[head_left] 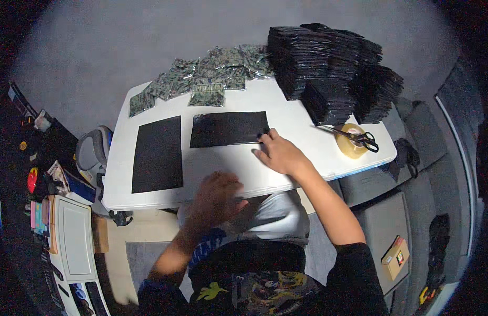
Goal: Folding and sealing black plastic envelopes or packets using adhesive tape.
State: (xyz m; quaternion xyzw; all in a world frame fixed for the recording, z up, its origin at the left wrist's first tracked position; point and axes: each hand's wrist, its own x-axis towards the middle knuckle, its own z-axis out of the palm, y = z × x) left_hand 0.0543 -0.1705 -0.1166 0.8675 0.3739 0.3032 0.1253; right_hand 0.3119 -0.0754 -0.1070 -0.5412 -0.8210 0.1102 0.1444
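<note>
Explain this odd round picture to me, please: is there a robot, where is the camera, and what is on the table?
There is no robot here, just a person's two bare hands. The camera sits on the person's head, looking down; its wide fisheye lens bends straight edges.

On the white table lie a flat black rectangle at left and a glossy black packet in the middle. Beyond them are camouflage-patterned packets, with tall black stacks to the right. Scissors rest on a tape roll.

The right hand has its fingers at the glossy packet's right end. The left hand is too blurred to tell whether it holds anything.
</note>
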